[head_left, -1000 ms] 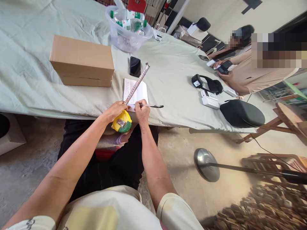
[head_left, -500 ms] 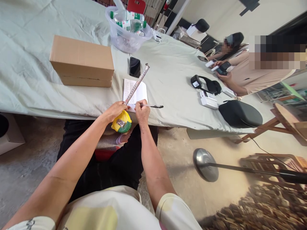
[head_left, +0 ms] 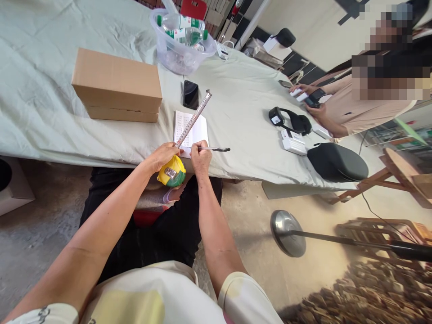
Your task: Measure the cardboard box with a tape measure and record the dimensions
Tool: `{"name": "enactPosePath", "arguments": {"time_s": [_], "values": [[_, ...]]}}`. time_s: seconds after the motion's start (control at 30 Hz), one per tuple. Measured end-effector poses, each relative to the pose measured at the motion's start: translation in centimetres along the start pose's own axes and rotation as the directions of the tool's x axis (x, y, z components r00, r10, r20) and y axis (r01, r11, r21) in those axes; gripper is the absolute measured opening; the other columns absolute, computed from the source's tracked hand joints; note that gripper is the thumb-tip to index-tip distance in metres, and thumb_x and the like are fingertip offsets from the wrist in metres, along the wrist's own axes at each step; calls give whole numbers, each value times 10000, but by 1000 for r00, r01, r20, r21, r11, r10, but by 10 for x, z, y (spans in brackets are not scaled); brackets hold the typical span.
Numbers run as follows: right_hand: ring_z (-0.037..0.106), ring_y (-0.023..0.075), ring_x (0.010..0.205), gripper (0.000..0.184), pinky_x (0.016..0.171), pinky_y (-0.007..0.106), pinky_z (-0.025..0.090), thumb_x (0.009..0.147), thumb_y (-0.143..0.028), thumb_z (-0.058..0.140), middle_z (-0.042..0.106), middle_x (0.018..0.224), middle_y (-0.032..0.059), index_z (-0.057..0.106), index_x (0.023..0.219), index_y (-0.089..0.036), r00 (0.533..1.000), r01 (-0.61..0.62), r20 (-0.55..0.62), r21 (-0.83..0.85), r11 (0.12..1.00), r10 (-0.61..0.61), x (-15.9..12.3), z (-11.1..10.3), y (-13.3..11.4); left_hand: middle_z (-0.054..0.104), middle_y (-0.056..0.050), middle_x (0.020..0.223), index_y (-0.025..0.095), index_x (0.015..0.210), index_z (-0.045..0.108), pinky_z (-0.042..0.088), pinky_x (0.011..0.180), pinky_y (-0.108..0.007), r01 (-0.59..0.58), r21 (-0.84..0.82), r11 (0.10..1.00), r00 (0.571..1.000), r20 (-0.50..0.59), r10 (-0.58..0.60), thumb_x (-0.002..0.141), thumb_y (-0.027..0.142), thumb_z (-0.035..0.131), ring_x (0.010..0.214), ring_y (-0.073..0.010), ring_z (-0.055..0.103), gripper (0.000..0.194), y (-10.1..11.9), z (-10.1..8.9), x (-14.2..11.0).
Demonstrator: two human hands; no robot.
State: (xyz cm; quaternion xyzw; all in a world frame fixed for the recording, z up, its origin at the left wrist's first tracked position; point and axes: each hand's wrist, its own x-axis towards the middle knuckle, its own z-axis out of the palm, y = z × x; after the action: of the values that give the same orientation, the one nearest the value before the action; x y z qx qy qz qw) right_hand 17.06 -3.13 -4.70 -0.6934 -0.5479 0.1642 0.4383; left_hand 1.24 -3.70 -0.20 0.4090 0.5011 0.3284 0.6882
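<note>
Tape measure (head_left: 173, 172), yellow and green

Cloth (head_left: 245, 119) lies free right of the notebook (head_left: 201, 132), cardboard box (head_left: 116, 84) barring left

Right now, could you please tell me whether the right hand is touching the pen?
Touching. The head view shows the pen gripped in the right hand, its dark end sticking out past the knuckles.
</note>
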Motion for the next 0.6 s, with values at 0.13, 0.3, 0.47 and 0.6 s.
{"name": "enactPosePath", "arguments": {"time_s": [0.13, 0.3, 0.47, 0.6], "values": [[553, 173, 581, 143, 689, 300, 433, 817, -335, 459, 535, 558, -59, 433, 693, -266, 1000, -1, 2, 23, 1000, 1, 0, -3, -1, 763, -80, 992, 192, 731, 567, 459, 645, -286, 13, -9, 1000, 1000, 9, -13, 651, 138, 565, 742, -182, 625, 97, 1, 0, -1], [551, 146, 588, 155, 702, 282, 457, 819, -329, 460, 551, 560, -57, 469, 687, -247, 994, -49, -79, 228, 973, 68, 0, -7, 4, 765, -76, 1034, 185, 771, 616, 459, 672, -281, 14, 38, 999, 1000, -16, -13, 657, 147, 583, 812, -192, 627, 125, 3, 0, -3], [523, 123, 557, 145, 675, 274, 464, 829, -344, 495, 559, 578, -64, 496, 736, -232, 996, -30, -75, 302, 953, 56, -3, -5, 5, 756, -80, 1066, 183, 788, 617, 462, 696, -287, 20, 56, 998, 1000, -17, -19, 656, 158, 569, 852, -198, 632, 143, 2, -1, -2], [450, 88, 490, 180, 560, 237, 418, 849, -382, 525, 556, 594, -73, 481, 774, -224, 988, 5, -138, 467, 884, 67, -5, -6, 1, 754, -75, 1077, 184, 781, 606, 460, 690, -277, 20, 70, 997, 1000, -14, -19, 658, 168, 582, 862, -197, 630, 127, 2, -2, -2]]}}
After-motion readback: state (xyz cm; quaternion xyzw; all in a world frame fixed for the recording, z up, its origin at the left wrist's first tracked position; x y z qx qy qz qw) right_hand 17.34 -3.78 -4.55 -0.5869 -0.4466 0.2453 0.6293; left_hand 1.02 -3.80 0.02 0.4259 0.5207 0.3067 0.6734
